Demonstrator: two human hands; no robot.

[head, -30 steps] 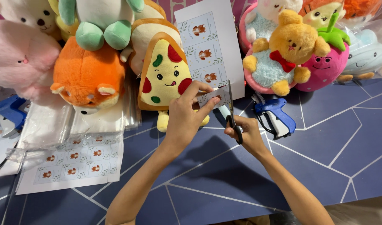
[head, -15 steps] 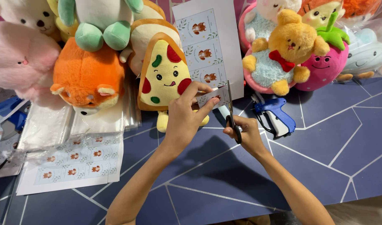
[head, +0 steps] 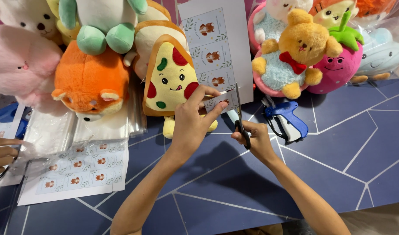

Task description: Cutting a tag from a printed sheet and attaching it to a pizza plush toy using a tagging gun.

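Scissors (head: 240, 114) are mid-cut, so I read this as the trimming step: I am cutting one printed label off the tall sheet of labels (head: 217, 48) that leans against the plush toys. My right hand (head: 256, 138) has its grip closed through the black handles, blades pointing up along the edge of the label strip (head: 220, 101). My left hand (head: 194, 119) pinches that strip between thumb and fingers, holding it taut just left of the blades, in front of the pizza-slice plush (head: 170, 78).

As I judge it, the next move calls for a straight closing of the blades along the label's border, with the left grip keeping the paper flat so the cut does not wander into the printed picture.

A blue tagging gun (head: 291, 119) lies on the table (head: 338, 143) just right of my right hand. A second label sheet (head: 77, 169) lies flat at the left, near clear plastic bags (head: 60, 128). Another person's hand (head: 3, 153) rests at the left edge.
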